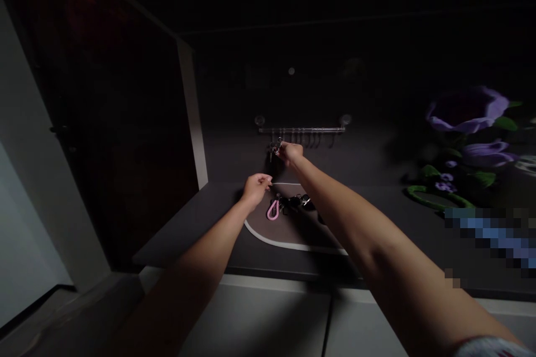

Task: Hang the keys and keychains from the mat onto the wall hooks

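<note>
Head — right hand higher than left hand.

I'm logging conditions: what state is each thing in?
Transparent hook rail: wall-mounted, level
Silver metal keys: in right hand, below rail
Left hand: fingers bunched, contents unclear
White-rimmed brown mat: flat
Pink looped strap: lying on mat
Purple cup-shaped flower: open
White cabinet doors: shut

R hand partly hides keys; R forearm blocks pt of mat; sleeve cut off @ btm; blue item pixelated.
</note>
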Demonstrator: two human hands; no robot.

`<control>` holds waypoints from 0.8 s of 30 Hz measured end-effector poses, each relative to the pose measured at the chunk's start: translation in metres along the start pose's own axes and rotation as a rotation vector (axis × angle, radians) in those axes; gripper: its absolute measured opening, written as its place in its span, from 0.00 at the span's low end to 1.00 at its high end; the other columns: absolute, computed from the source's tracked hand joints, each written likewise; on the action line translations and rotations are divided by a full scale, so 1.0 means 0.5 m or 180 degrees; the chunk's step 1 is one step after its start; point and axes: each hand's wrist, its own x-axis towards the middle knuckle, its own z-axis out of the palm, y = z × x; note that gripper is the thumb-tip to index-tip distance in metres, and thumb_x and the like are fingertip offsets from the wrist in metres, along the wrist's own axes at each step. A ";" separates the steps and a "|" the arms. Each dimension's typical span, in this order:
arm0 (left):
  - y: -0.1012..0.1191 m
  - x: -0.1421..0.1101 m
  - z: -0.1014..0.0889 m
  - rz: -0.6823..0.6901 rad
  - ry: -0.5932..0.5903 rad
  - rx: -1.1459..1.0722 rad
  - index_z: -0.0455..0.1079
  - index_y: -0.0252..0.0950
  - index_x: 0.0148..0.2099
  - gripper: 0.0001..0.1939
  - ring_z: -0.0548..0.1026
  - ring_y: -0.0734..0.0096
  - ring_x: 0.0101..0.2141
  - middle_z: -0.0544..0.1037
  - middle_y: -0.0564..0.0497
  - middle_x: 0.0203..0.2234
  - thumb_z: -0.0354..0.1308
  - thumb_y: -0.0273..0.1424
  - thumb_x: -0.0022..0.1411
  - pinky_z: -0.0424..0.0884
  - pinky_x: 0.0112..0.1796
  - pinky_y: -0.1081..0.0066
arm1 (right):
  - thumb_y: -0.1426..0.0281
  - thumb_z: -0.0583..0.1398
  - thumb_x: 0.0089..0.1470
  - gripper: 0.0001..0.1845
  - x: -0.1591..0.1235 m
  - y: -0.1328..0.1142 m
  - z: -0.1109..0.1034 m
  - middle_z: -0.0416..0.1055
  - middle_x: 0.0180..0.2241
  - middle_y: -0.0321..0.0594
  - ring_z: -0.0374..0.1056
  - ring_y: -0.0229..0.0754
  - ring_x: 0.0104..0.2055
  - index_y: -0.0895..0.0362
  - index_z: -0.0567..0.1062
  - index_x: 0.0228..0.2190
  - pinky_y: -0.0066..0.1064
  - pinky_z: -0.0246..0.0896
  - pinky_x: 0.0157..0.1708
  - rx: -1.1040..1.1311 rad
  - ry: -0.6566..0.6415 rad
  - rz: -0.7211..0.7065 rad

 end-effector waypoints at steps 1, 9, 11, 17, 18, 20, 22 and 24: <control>0.000 0.001 0.000 -0.0002 0.0000 0.0010 0.70 0.31 0.27 0.04 0.66 0.80 0.19 0.73 0.52 0.19 0.57 0.27 0.50 0.65 0.26 0.76 | 0.82 0.54 0.47 0.06 0.001 0.002 0.000 0.64 0.13 0.32 0.60 0.29 0.15 0.62 0.68 0.23 0.19 0.57 0.15 -0.0005 -0.0006 0.0010; -0.012 0.009 -0.004 -0.0032 0.0028 0.0086 0.70 0.31 0.28 0.04 0.67 0.80 0.20 0.73 0.51 0.19 0.57 0.27 0.50 0.64 0.26 0.76 | 0.81 0.54 0.46 0.06 0.004 0.017 -0.012 0.64 0.14 0.33 0.62 0.31 0.17 0.61 0.67 0.22 0.22 0.61 0.18 -0.0096 0.0036 -0.0010; -0.015 0.011 -0.004 -0.0029 0.0041 0.0117 0.71 0.31 0.28 0.04 0.66 0.80 0.20 0.73 0.52 0.19 0.57 0.27 0.50 0.64 0.26 0.76 | 0.81 0.54 0.45 0.06 0.007 0.022 -0.017 0.65 0.14 0.33 0.63 0.31 0.18 0.61 0.68 0.22 0.23 0.62 0.20 -0.0216 0.0013 -0.0060; -0.013 0.010 -0.004 -0.0055 0.0063 0.0135 0.70 0.31 0.27 0.04 0.66 0.80 0.19 0.73 0.52 0.19 0.56 0.26 0.51 0.64 0.26 0.75 | 0.79 0.54 0.44 0.04 0.014 0.026 -0.025 0.64 0.14 0.31 0.61 0.30 0.17 0.62 0.68 0.24 0.24 0.63 0.23 -0.0577 -0.0068 -0.0137; -0.011 0.009 -0.004 -0.0067 0.0063 0.0128 0.70 0.31 0.27 0.04 0.66 0.80 0.19 0.73 0.52 0.19 0.56 0.26 0.51 0.64 0.26 0.75 | 0.79 0.54 0.44 0.05 0.013 0.025 -0.026 0.64 0.14 0.31 0.61 0.30 0.17 0.62 0.69 0.24 0.23 0.62 0.23 -0.0601 -0.0096 -0.0136; -0.008 0.008 -0.004 -0.0079 0.0065 0.0112 0.70 0.31 0.27 0.03 0.66 0.80 0.19 0.72 0.52 0.19 0.56 0.25 0.51 0.64 0.26 0.76 | 0.80 0.54 0.44 0.05 0.010 0.022 -0.027 0.64 0.14 0.32 0.60 0.29 0.17 0.62 0.69 0.23 0.22 0.60 0.22 -0.0678 -0.0171 -0.0148; -0.004 0.007 -0.005 -0.0081 0.0068 0.0100 0.70 0.30 0.27 0.03 0.66 0.81 0.19 0.72 0.53 0.18 0.55 0.24 0.52 0.64 0.26 0.76 | 0.81 0.54 0.43 0.05 0.005 0.018 -0.029 0.64 0.13 0.33 0.59 0.29 0.16 0.63 0.69 0.21 0.22 0.58 0.21 -0.0761 -0.0259 -0.0169; -0.001 0.006 -0.006 -0.0076 0.0060 0.0099 0.70 0.31 0.27 0.03 0.65 0.81 0.19 0.71 0.53 0.18 0.55 0.24 0.52 0.64 0.26 0.76 | 0.82 0.55 0.42 0.07 -0.001 0.013 -0.032 0.63 0.12 0.34 0.57 0.29 0.15 0.62 0.68 0.18 0.21 0.55 0.19 -0.0831 -0.0342 -0.0191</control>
